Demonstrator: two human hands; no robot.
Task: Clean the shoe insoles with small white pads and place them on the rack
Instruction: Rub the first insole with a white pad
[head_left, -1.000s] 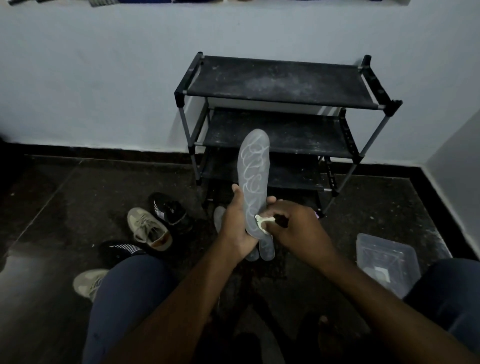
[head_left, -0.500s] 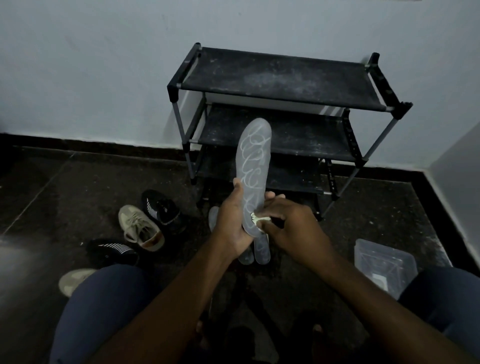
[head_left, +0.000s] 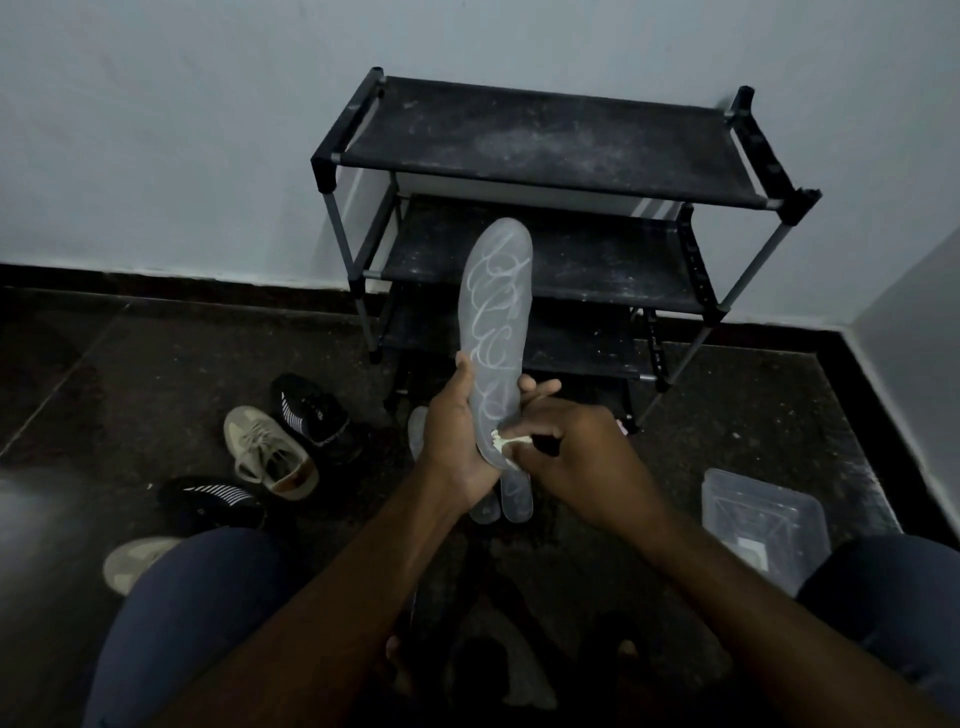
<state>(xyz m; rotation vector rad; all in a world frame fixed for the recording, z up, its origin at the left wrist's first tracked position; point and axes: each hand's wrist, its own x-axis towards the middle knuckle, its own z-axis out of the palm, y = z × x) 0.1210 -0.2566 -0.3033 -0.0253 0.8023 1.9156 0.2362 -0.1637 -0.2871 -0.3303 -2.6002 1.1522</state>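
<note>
A grey insole with pale looping lines stands upright in front of the rack. My left hand grips its lower part, thumb on the left edge and fingertips showing past the right edge. My right hand pinches a small white pad against the heel end of the insole. Other grey insoles lie on the floor just below my hands, partly hidden. The black three-shelf rack stands against the wall with dusty shelves.
Two beige shoes and two black striped shoes lie on the dark floor at left. A clear plastic box sits on the floor at right. My knees frame the bottom corners. Pale walls meet at the right.
The view has shifted slightly. The insole stays upright in my left hand, while my right hand keeps the pad at the heel end with only small movement.
</note>
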